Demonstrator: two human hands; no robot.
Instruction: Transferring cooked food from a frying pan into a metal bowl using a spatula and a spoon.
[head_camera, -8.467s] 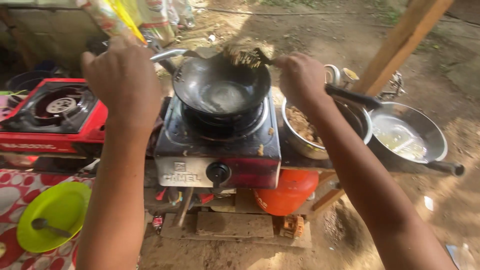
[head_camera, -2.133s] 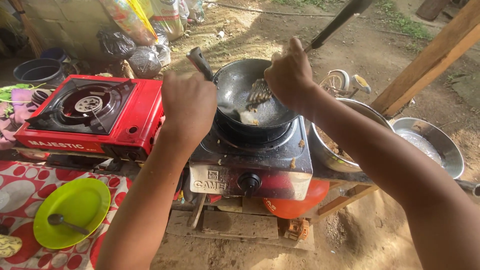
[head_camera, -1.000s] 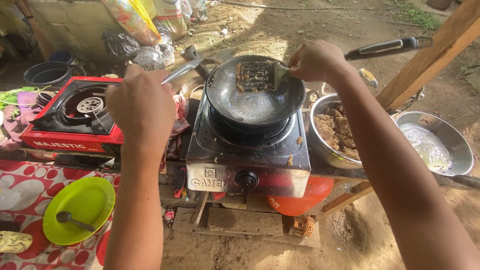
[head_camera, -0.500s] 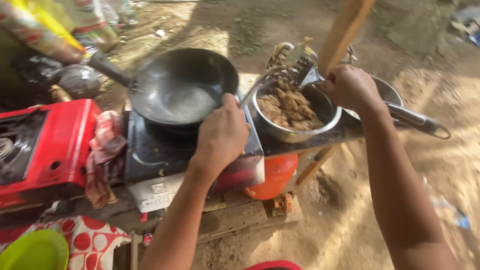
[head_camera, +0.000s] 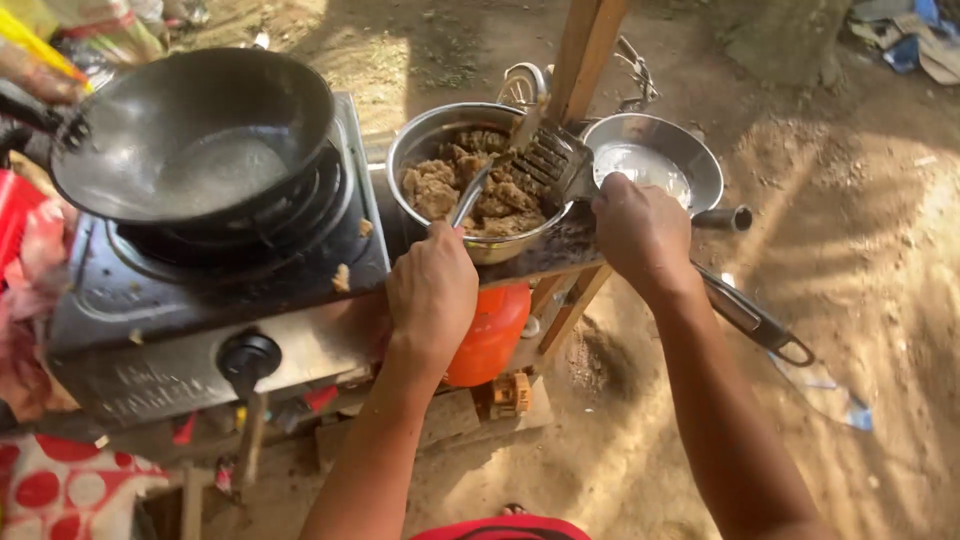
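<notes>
A steel bowl (head_camera: 415, 148) holds several brown fried pieces (head_camera: 440, 188). My left hand (head_camera: 432, 290) grips a metal spoon (head_camera: 468, 198) whose tip reaches into the bowl. My right hand (head_camera: 640, 232) holds a slotted metal spatula (head_camera: 550, 162) tilted over the bowl's right side, its long black handle (head_camera: 750, 315) trailing back past my wrist. A black wok (head_camera: 200, 130) with oil in it sits on the grey single-burner stove (head_camera: 200, 300) to the left.
A second steel pan (head_camera: 655, 160) stands right of the bowl behind a wooden post (head_camera: 585, 45). An orange gas canister (head_camera: 490, 335) sits under the stove. A red stove edge (head_camera: 15, 215) and red-dotted cloth (head_camera: 60, 490) lie at left. Bare dirt ground lies at right.
Over the past seconds the spatula carried fried food from the wok to the bowl. Since half a second ago both hands have come down over the bowl, spoon and spatula meeting in it.
</notes>
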